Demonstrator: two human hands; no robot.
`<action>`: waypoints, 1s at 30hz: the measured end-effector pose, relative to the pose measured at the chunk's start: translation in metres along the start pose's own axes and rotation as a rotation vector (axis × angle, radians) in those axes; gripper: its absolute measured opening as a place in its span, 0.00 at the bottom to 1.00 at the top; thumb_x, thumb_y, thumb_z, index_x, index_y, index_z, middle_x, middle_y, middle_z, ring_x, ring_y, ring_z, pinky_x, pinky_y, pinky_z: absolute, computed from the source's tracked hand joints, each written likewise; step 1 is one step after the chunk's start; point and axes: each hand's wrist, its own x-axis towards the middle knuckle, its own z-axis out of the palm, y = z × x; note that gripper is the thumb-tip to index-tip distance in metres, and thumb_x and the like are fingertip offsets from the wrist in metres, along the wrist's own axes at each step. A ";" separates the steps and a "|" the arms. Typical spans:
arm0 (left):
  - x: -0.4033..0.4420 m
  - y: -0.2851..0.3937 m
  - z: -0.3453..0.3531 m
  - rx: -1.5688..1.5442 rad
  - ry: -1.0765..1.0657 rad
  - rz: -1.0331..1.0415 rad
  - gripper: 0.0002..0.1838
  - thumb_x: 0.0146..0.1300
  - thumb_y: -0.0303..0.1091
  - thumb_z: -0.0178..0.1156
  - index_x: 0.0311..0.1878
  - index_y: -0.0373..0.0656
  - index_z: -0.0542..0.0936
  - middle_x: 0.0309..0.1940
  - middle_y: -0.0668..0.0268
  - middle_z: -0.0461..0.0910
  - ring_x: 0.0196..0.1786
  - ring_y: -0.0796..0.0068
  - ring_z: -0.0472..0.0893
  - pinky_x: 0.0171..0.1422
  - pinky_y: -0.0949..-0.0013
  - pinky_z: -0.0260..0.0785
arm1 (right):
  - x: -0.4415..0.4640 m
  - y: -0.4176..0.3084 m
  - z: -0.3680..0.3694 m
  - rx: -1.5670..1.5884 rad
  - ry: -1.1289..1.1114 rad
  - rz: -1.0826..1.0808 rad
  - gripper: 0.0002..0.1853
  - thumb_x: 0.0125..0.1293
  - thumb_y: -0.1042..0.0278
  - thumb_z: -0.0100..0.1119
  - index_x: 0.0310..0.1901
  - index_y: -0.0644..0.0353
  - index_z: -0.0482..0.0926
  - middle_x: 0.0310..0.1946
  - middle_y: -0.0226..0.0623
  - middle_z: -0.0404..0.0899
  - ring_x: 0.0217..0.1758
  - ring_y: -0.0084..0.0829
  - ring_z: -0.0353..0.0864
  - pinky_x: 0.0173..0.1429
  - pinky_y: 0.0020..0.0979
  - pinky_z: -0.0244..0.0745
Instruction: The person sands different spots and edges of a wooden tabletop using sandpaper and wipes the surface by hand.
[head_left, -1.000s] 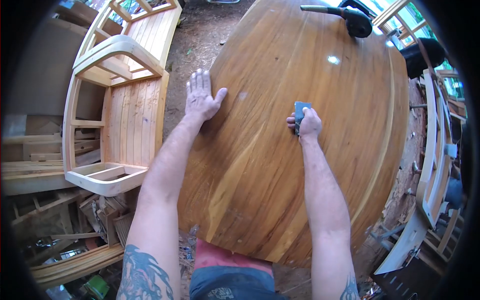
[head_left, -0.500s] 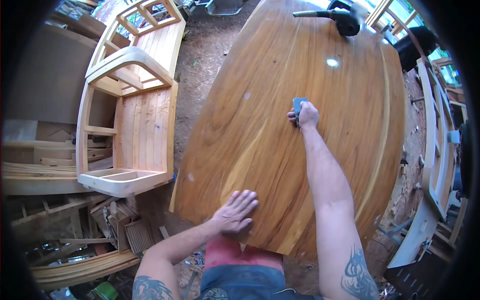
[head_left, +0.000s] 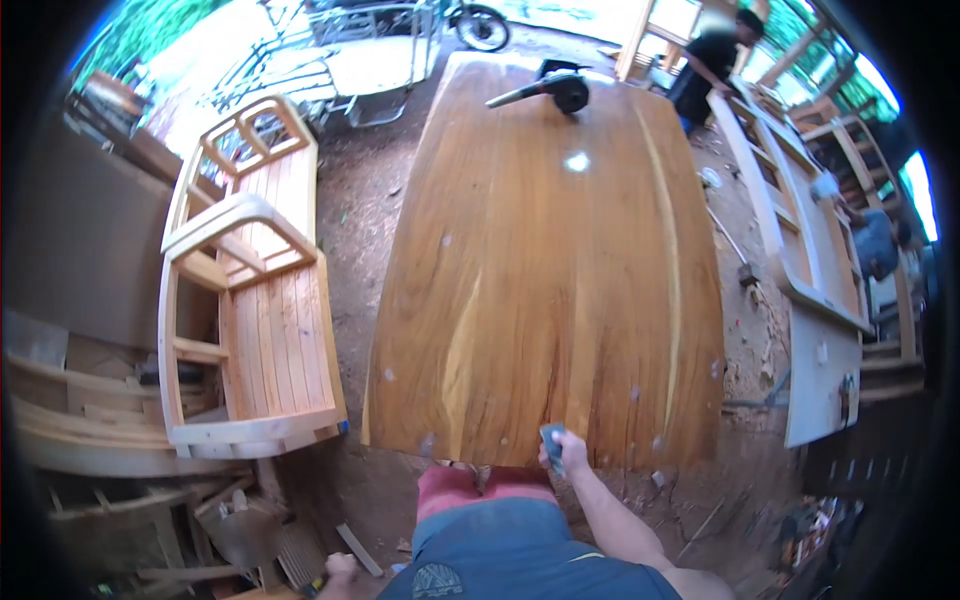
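My right hand [head_left: 568, 453] is closed around a small grey-blue sanding block [head_left: 551, 436] at the near edge of a large wooden tabletop [head_left: 560, 290]. The top has brown grain, pale streaks and a few whitish spots. My left hand [head_left: 342, 568] hangs low, off the tabletop, beside my body. It is small and blurred, and its fingers do not show clearly. A black leaf blower [head_left: 568, 95] lies on the far end of the top, its nozzle pointing left.
An unfinished slatted wooden bench frame [head_left: 270, 330] stands to the left. On the right are pale wooden frames [head_left: 790, 215], with a person [head_left: 705, 75] in dark clothing behind them. A motorcycle wheel [head_left: 482, 27] shows at the back. Timber pieces [head_left: 90, 440] are stacked at the left.
My right hand has drawn back with the sanding block from mid-tabletop to its near edge. My left hand has come off the tabletop and dropped to my side. The view has tilted up.
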 end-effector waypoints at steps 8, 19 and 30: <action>0.020 0.180 -0.163 -0.667 0.542 0.423 0.34 0.68 0.68 0.64 0.45 0.40 0.89 0.46 0.45 0.91 0.55 0.41 0.88 0.63 0.46 0.77 | -0.078 0.022 -0.025 -0.919 0.236 -0.216 0.15 0.73 0.62 0.59 0.48 0.67 0.85 0.30 0.45 0.90 0.25 0.34 0.92 0.30 0.36 0.87; 0.045 0.166 -0.180 -1.020 0.284 0.528 0.15 0.76 0.44 0.65 0.44 0.40 0.82 0.24 0.64 0.83 0.23 0.70 0.83 0.27 0.64 0.77 | -0.061 0.034 -0.035 -1.022 0.236 -0.217 0.15 0.71 0.58 0.57 0.50 0.60 0.84 0.30 0.44 0.91 0.26 0.33 0.92 0.35 0.38 0.87; 0.009 0.197 0.102 0.041 0.120 0.780 0.28 0.70 0.59 0.58 0.52 0.45 0.92 0.44 0.56 0.94 0.48 0.57 0.93 0.60 0.56 0.85 | -0.215 0.153 -0.303 -0.870 0.524 0.322 0.17 0.75 0.56 0.61 0.37 0.62 0.88 0.29 0.47 0.91 0.27 0.37 0.91 0.30 0.41 0.85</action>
